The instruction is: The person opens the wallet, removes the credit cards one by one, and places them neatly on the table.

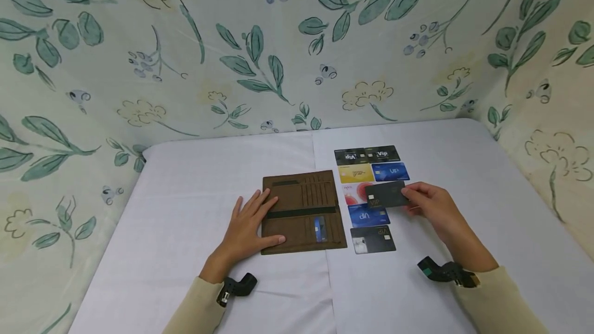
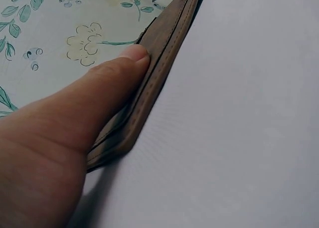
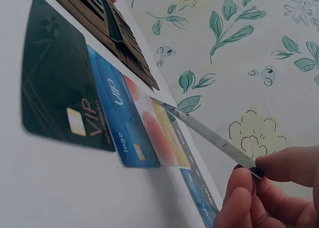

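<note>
A brown wallet lies unfolded on the white cloth, with a blue card tucked in one of its lower slots. My left hand rests spread over its left side; in the left wrist view the thumb presses near the stitched edge. To the right, my right hand pinches a black VIP card at its right end. That card hovers over a white-and-red card and is seen nearly edge-on in the right wrist view.
Several cards lie in rows right of the wallet: two black ones at the back, including a black card, then a yellow card, a blue card, a lower blue card and a black card nearest me. Floral fabric hangs behind.
</note>
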Action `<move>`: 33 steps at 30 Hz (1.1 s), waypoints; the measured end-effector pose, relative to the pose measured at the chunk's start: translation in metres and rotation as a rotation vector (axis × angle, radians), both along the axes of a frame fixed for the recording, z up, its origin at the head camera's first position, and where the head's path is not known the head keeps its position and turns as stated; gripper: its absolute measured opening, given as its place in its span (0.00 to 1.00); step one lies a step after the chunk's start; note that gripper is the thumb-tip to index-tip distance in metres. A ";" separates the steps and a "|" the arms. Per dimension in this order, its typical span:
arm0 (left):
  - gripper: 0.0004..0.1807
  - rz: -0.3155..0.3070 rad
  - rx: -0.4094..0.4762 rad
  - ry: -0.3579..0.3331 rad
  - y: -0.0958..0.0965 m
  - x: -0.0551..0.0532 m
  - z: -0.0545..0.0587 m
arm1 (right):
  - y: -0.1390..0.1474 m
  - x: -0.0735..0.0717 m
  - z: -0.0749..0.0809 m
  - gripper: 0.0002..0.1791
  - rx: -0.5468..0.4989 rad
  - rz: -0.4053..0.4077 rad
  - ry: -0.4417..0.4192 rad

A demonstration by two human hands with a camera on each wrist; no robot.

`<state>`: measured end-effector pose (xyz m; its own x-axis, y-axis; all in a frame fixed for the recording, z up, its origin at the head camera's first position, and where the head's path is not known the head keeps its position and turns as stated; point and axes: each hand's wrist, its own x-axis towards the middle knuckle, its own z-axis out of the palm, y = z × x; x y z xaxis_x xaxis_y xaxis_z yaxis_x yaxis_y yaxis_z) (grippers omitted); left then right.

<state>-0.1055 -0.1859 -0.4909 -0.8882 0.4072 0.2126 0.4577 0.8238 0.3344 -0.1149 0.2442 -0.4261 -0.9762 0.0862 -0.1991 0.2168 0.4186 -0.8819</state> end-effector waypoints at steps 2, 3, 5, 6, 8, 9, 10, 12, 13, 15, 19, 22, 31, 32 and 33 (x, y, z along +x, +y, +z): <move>0.53 0.001 -0.004 0.005 0.000 0.000 0.000 | 0.004 -0.001 -0.002 0.27 -0.006 -0.016 -0.009; 0.53 0.001 -0.001 0.006 0.000 0.000 0.000 | 0.006 -0.002 -0.004 0.28 -0.007 -0.025 -0.012; 0.53 0.000 0.001 0.007 0.000 0.000 0.000 | 0.010 -0.003 -0.006 0.28 -0.012 -0.043 -0.017; 0.53 -0.001 0.005 0.006 0.000 0.000 0.000 | 0.012 -0.004 -0.008 0.28 -0.017 -0.050 -0.019; 0.53 0.000 0.007 0.000 0.000 0.001 0.000 | 0.015 -0.005 -0.010 0.28 -0.021 -0.064 -0.017; 0.53 0.000 0.009 -0.004 -0.001 0.001 0.000 | 0.016 -0.005 -0.010 0.29 -0.025 -0.072 -0.017; 0.53 0.000 0.009 -0.006 -0.001 0.001 0.000 | 0.017 -0.005 -0.011 0.29 -0.029 -0.078 -0.016; 0.53 0.002 0.009 -0.011 -0.001 0.001 0.001 | 0.020 -0.006 -0.013 0.29 -0.038 -0.088 -0.013; 0.53 0.003 0.007 -0.014 -0.001 0.001 0.001 | 0.021 -0.006 -0.013 0.29 -0.039 -0.092 -0.012; 0.53 0.002 0.010 -0.019 -0.001 0.001 0.002 | 0.023 -0.007 -0.015 0.29 -0.043 -0.099 -0.015; 0.53 0.001 0.010 -0.020 -0.002 0.002 0.002 | 0.027 -0.009 -0.018 0.30 -0.044 -0.114 -0.028; 0.53 -0.003 0.016 -0.013 -0.002 0.001 0.002 | 0.028 -0.010 -0.020 0.31 -0.049 -0.130 -0.045; 0.53 -0.003 0.007 -0.019 -0.001 0.001 0.001 | 0.033 -0.010 -0.024 0.30 -0.002 -0.142 -0.027; 0.53 -0.004 0.012 -0.015 -0.001 0.001 0.002 | 0.034 -0.010 -0.024 0.30 0.004 -0.144 -0.023; 0.53 -0.005 0.015 -0.010 0.000 0.001 0.002 | 0.034 -0.011 -0.024 0.30 0.012 -0.146 -0.019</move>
<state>-0.1041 -0.1863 -0.4893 -0.8884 0.4081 0.2100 0.4581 0.8167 0.3509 -0.1256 0.2784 -0.4504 -0.9491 0.2299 -0.2151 0.2926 0.3918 -0.8723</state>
